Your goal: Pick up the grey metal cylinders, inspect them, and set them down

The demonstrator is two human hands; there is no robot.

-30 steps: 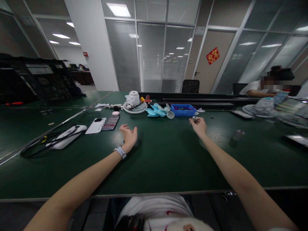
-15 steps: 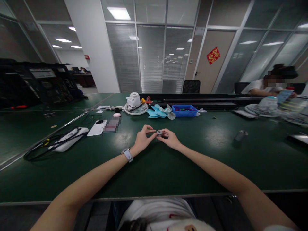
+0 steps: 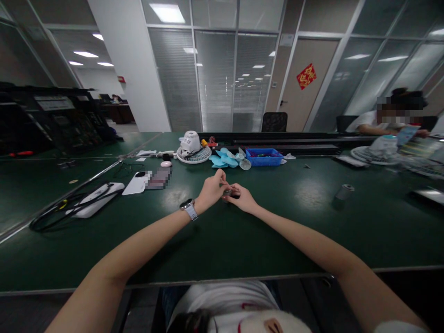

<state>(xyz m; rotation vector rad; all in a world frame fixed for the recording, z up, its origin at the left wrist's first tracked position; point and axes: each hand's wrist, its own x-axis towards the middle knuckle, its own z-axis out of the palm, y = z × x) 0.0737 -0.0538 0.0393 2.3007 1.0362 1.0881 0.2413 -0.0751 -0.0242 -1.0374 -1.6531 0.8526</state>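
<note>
Both hands meet over the green table, at a small grey metal cylinder that looks like a small motor's can. My right hand grips its side between thumb and fingers. From above, my left hand reaches over the cylinder's top with thumb and fingertips pinched together; what they hold, if anything, is too small to see. The fingers partly cover the cylinder. A similar grey metal cylinder stands apart on the table to the right.
Behind my hands are light-blue fan blades, a white fan body and grille, and a blue bin of small parts. Leftward lie a white phone and a white device with black cable. A person sits at the far right.
My left hand has lifted and turned from the cylinder's side to a pinch over its top. The right hand keeps its grip. The camera view has shifted slightly.
</note>
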